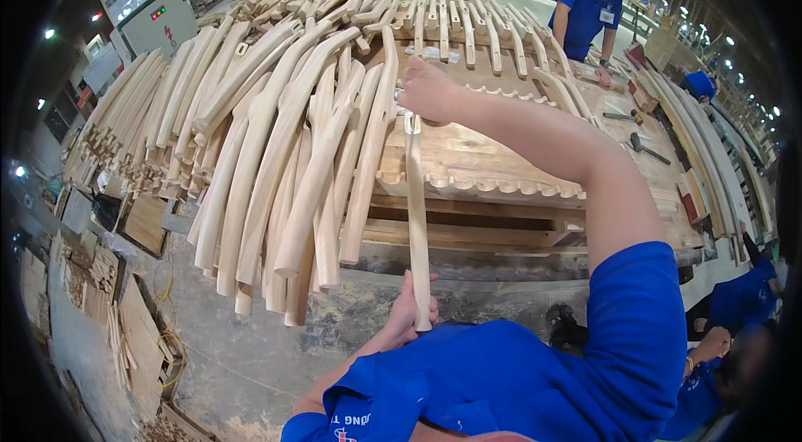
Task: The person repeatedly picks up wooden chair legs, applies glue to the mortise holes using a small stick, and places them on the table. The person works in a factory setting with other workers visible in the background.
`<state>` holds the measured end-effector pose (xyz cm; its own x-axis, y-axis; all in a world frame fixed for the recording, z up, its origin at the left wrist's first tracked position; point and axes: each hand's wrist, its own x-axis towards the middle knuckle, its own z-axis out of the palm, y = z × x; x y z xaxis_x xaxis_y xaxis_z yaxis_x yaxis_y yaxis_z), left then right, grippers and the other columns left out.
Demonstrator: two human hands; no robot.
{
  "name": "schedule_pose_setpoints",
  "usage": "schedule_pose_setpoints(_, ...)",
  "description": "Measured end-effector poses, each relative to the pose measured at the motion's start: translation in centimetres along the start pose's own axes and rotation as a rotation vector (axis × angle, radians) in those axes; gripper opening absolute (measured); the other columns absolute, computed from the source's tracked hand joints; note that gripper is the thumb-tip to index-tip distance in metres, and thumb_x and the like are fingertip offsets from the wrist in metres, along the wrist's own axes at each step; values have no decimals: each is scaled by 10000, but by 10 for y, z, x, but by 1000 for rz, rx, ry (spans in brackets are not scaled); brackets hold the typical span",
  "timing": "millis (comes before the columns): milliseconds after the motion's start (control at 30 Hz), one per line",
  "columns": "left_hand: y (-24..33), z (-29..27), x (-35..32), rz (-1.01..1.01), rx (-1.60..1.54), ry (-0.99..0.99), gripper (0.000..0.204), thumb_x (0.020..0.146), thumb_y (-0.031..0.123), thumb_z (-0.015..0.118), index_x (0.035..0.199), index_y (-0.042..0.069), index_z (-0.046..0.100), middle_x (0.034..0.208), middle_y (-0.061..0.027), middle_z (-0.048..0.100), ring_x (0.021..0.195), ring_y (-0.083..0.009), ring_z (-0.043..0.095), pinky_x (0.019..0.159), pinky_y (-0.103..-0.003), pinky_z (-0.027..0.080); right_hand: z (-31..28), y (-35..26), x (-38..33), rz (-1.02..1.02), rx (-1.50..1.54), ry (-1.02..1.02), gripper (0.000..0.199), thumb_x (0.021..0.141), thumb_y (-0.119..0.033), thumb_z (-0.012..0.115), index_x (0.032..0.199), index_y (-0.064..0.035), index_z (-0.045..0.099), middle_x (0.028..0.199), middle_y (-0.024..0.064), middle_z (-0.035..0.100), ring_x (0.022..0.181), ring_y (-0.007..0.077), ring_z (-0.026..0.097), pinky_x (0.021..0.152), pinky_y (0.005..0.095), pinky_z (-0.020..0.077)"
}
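Note:
My left hand [407, 308] is wrapped around the lower end of a long pale wooden chair leg [417, 216], close to my body. The leg points away from me over the workbench edge, and a rounded slot shows near its far end. My right hand [433, 91] is closed just beyond that slot, arm reaching across from the right. Whatever its fingers pinch is too small and hidden to make out. Directly left lies a large heap of similar curved wooden legs [276, 124], their near ends overhanging the bench.
Scalloped wooden racks [476, 185] line the workbench [501, 145]; several slotted legs [469, 33] lie in a row at the back. Hammers [647, 149] rest on the right. A co-worker in blue [587, 12] stands beyond, others sit at lower right. A control cabinet [159, 20] stands far left.

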<state>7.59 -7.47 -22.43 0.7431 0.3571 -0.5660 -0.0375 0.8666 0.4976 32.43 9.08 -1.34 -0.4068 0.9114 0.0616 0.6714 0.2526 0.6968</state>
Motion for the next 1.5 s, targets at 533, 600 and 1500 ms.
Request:
schedule_pose_setpoints(533, 2, -20, 4, -7, -39, -119, 623, 899, 638, 257, 1252, 144, 399, 577, -65, 455, 443, -165, 437, 449, -322, 397, 21, -6, -44, 359, 43, 207, 102, 749, -145, 585, 833, -126, 639, 889, 18, 582, 892, 214, 557, 743, 388, 441)
schedule_pose_setpoints(600, 4, -24, 8, -40, -77, -186, 632, 896, 644, 254, 1255, 143, 391, 576, -65, 449, 441, -171, 436, 457, -328, 400, 25, -10, -65, 485, 85, 244, 105, 743, -149, 599, 843, -132, 626, 867, 33, 584, 843, 231, 587, 650, 374, 475)
schedule_pose_setpoints(1500, -65, 147, 84, 380, 498, -485, 345, 750, 0, 531, 1057, 57, 385, 910, -74, 500, 620, -148, 525, 517, -287, 463, -56, -227, -433, 1571, 2101, 1148, 179, 939, -164, 493, 967, -22, 599, 686, 12, 539, 527, 36, 431, 472, 172, 329)
